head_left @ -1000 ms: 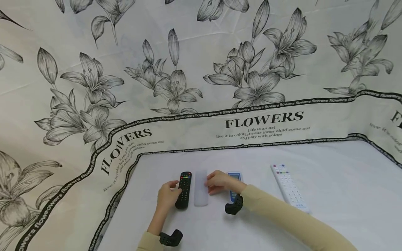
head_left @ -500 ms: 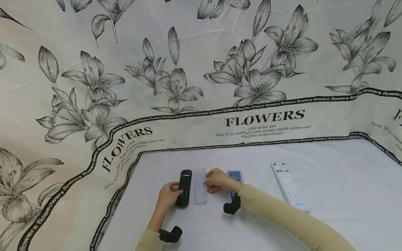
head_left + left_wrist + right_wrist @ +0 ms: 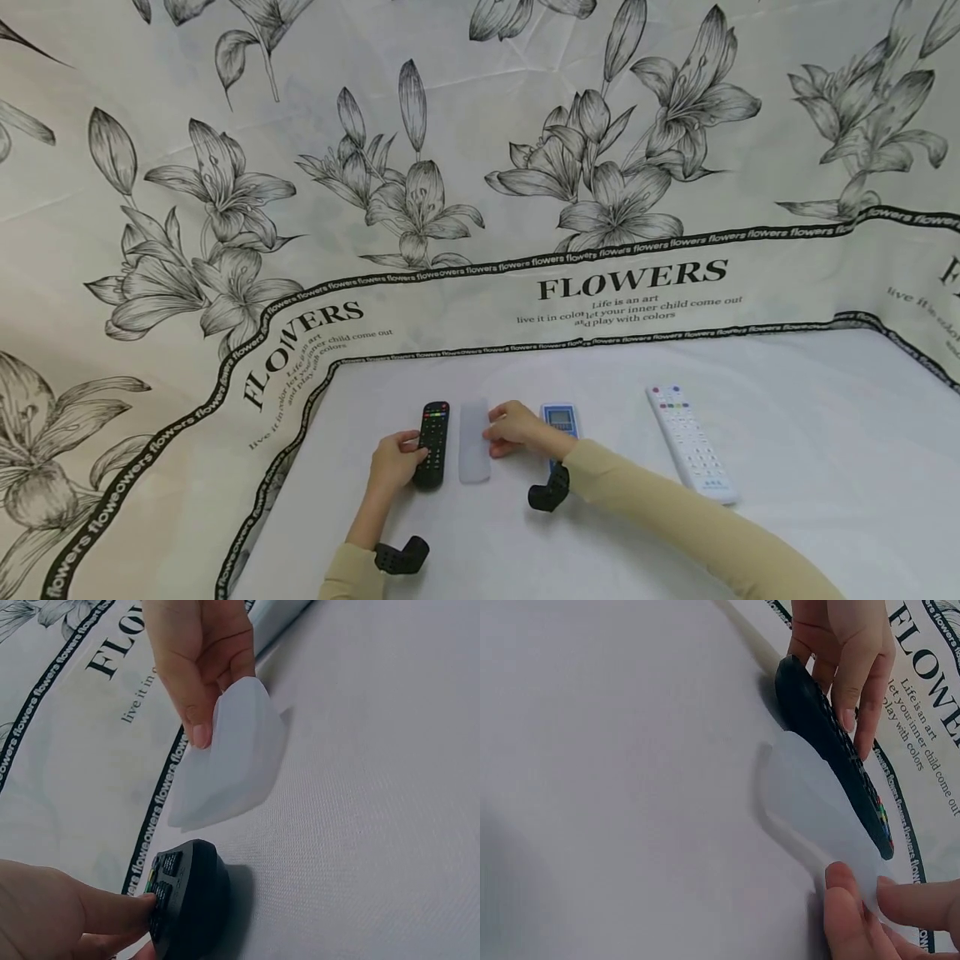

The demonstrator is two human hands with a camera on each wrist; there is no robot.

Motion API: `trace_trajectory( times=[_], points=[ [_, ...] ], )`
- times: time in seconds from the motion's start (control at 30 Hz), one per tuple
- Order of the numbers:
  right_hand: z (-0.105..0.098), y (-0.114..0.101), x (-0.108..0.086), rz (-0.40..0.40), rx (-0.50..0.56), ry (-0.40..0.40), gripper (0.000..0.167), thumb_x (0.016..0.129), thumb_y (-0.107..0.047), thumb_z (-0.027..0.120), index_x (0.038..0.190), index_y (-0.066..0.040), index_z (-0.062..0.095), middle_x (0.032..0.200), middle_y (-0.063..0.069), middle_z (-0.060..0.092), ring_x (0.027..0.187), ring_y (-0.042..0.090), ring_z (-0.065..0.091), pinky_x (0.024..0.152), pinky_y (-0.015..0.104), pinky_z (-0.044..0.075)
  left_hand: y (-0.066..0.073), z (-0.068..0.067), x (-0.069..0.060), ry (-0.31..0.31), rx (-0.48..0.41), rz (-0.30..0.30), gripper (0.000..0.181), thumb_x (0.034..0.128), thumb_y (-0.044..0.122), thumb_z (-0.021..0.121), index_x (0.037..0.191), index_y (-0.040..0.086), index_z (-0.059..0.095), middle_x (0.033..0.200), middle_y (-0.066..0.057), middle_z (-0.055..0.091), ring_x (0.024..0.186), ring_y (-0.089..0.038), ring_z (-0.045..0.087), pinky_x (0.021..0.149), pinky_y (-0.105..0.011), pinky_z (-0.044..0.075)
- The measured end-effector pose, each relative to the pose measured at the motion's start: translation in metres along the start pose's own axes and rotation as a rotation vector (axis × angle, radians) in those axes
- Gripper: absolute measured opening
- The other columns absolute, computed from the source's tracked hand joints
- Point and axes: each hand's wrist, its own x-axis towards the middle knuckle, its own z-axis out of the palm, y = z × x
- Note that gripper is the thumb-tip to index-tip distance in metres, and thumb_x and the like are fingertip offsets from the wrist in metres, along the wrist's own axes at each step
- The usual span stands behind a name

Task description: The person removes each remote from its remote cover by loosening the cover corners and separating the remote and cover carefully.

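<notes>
Low, just left of centre in the head view, shows a black remote (image 3: 431, 446), slim, round-ended, thickly keyed, with one coloured row, pinched at its left edge by the left hand (image 3: 392, 461). Just beside, shows a frosted, translucent cover (image 3: 472, 442), long and flat, right edge pinched by the right hand (image 3: 513, 427). Farther right, adds a blue-edged remote (image 3: 560, 418), partly hidden, then a glossy white remote (image 3: 690, 442).
</notes>
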Motion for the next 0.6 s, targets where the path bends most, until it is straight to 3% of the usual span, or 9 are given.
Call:
trace_trajectory(
  times=[0.1, 0.33, 0.47, 0.6],
  points=[
    [-0.001, 0.0, -0.005, -0.037, -0.075, 0.017, 0.044, 0.088, -0.002, 0.064, 0.127, 0.011, 0.048, 0.082, 0.014, 0.066, 0.057, 0.013, 0.063, 0.059, 0.027, 0.057, 0.001, 0.0, -0.002, 0.007, 0.031, 0.003, 0.035, 0.085, 0.009, 0.067, 0.117, -0.003, 0.064, 0.103, -0.021, 0.069, 0.093, -0.032, 0.065, 0.077, -0.041, 0.054],
    [-0.019, -0.006, -0.01, -0.181, -0.364, 0.089, 0.041, 0.086, -0.013, 0.07, 0.121, 0.003, 0.057, 0.088, 0.01, 0.069, 0.06, 0.017, 0.066, 0.057, 0.029, 0.056, 0.016, -0.002, -0.005, 0.07, 0.137, 0.067, 0.033, 0.0876, 0.016, 0.063, 0.118, 0.004, 0.066, 0.105, -0.014, 0.069, 0.09, -0.027, 0.065, 0.067, -0.036, 0.049],
    [-0.035, -0.008, -0.012, -0.266, -0.39, 0.079, 0.037, 0.087, -0.011, 0.068, 0.12, 0.002, 0.058, 0.09, 0.011, 0.068, 0.066, 0.016, 0.066, 0.061, 0.029, 0.056, 0.027, 0.0, -0.009, 0.068, 0.097, 0.172, 0.033, 0.0891, 0.012, 0.062, 0.121, 0.004, 0.064, 0.11, -0.014, 0.068, 0.087, -0.024, 0.065, 0.068, -0.034, 0.05],
    [-0.052, -0.007, -0.019, -0.359, -0.38, 0.085, 0.036, 0.088, -0.01, 0.065, 0.122, 0.003, 0.058, 0.095, 0.012, 0.068, 0.078, 0.018, 0.066, 0.066, 0.03, 0.055, 0.04, 0.008, -0.015, 0.012, -0.006, 0.277, 0.032, 0.0893, 0.007, 0.061, 0.121, 0.002, 0.064, 0.111, -0.015, 0.068, 0.09, -0.021, 0.063, 0.073, -0.033, 0.051]
  ],
)
